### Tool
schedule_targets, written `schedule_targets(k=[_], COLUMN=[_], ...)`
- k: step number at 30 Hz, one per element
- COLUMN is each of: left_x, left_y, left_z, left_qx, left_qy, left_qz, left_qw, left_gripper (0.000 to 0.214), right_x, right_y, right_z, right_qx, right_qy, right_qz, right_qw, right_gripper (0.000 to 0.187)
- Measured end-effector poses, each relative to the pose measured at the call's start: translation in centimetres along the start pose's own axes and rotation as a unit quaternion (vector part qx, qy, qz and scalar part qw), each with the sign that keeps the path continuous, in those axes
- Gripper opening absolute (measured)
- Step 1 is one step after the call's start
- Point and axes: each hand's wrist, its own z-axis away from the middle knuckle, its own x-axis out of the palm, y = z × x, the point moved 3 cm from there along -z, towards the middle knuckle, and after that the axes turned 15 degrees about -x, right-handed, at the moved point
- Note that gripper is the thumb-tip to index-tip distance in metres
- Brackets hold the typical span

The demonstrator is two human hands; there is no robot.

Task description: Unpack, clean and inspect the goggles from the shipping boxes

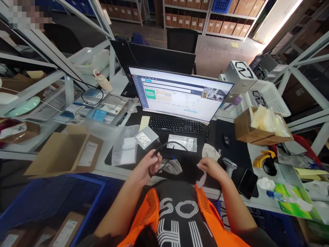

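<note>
Left hand (150,164) gripping looped black cable (169,147), right hand (209,168) pinching clear plastic bag (203,178), keyboard (174,124) behind, barcode scanner (228,165) beside.

Bright overhead strip light (280,17) glares; edges bend strongly, hands perhaps slightly blurred.
</note>
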Motion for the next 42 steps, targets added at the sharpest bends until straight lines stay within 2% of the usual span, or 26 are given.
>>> schedule_targets(k=[2,4,7,11,16,18,20,22,24,26,28,31,33,36,39,42], left_x=[0.1,0.3,0.7,1.5,2.2,2.3,2.3,2.1,2.1,2.2,2.6,3.4,3.5,2.5,1.1,0.9], left_y=[0.0,-0.4,-1.6,-3.6,-5.6,-5.9,-6.0,-6.2,-6.3,-6.6,-6.9,-7.2,-7.1,-6.2,-4.8,-4.0], left_z=[0.4,0.4,0.0,-0.7,-1.5,-1.9,-2.4,-2.8,-3.3,-3.8,-4.2,-4.5,-4.5,-4.3,-3.8,-3.1], left_qx=[0.031,0.056,0.061,0.022,-0.059,-0.083,-0.100,-0.110,-0.118,-0.122,-0.122,-0.118,-0.114,-0.083,-0.025,-0.015], left_qy=[-0.012,-0.029,-0.041,-0.047,0.016,0.047,0.077,0.109,0.136,0.155,0.167,0.166,0.162,0.170,0.184,0.152], left_qz=[0.023,0.045,0.093,0.155,0.223,0.238,0.250,0.262,0.267,0.265,0.257,0.240,0.227,0.211,0.195,0.164], left_qw=[0.999,0.997,0.993,0.987,0.973,0.967,0.960,0.953,0.947,0.944,0.944,0.949,0.954,0.959,0.963,0.975], left_gripper=[0.045,0.042,0.040,0.039,0.037,0.025,0.011,0.006,0.010,0.010,0.011,0.012,0.012,0.015,0.017,0.021], right_x=[0.2,1.3,3.8,6.1,6.1,5.7,5.2,4.7,4.4,4.7,5.7,7.7,8.9,9.8,9.4,7.8], right_y=[1.6,3.5,6.4,9.4,10.7,10.1,8.6,6.6,4.3,1.8,-0.9,-3.8,-4.3,-4.1,-4.4,-5.4], right_z=[-0.2,-0.5,-1.2,-2.0,-2.3,-2.0,-1.1,0.2,1.7,2.9,3.3,2.5,1.5,0.4,0.5,0.9], right_qx=[-0.004,-0.009,-0.016,0.003,0.047,0.054,0.049,0.034,0.018,-0.030,-0.144,-0.311,-0.337,-0.332,-0.337,-0.343], right_qy=[0.084,0.157,0.223,0.224,0.177,0.149,0.129,0.113,0.088,0.043,-0.011,-0.078,-0.129,-0.184,-0.172,-0.100], right_qz=[0.016,0.014,0.001,0.005,0.089,0.144,0.205,0.260,0.293,0.302,0.313,0.369,0.438,0.520,0.543,0.542], right_qw=[0.996,0.987,0.975,0.975,0.979,0.977,0.969,0.958,0.952,0.952,0.939,0.872,0.824,0.765,0.750,0.761], right_gripper=[0.035,0.042,0.054,0.052,0.028,0.027,0.043,0.054,0.045,0.029,0.029,0.042,0.040,0.018,0.018,0.021])
